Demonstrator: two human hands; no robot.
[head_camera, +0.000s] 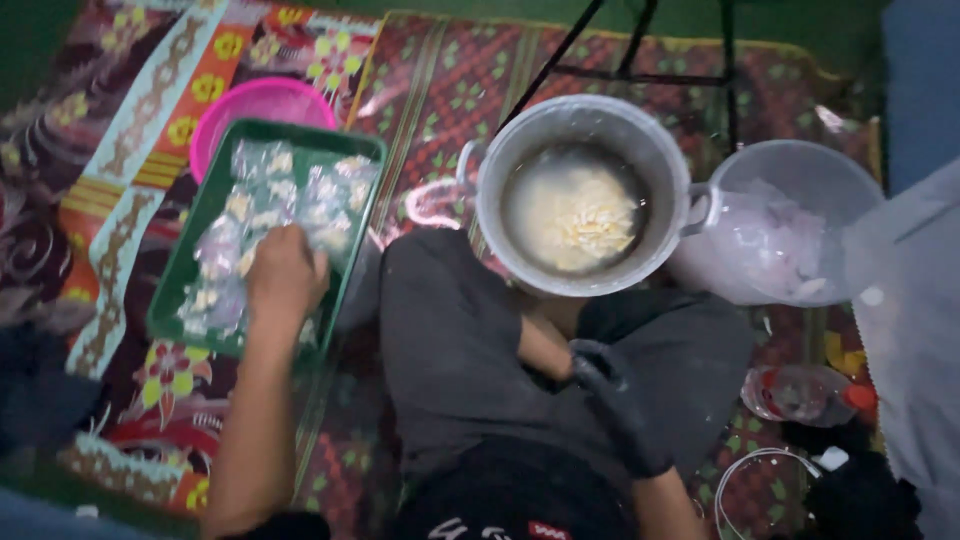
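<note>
The green tray under the bare left hand ran long-ways away from the person, packed with small clear knotted bags of pale bits that its curled fingers rested on, while the black-gloved right hand sat half-curled, holding nothing, just below the metal pot.
</note>
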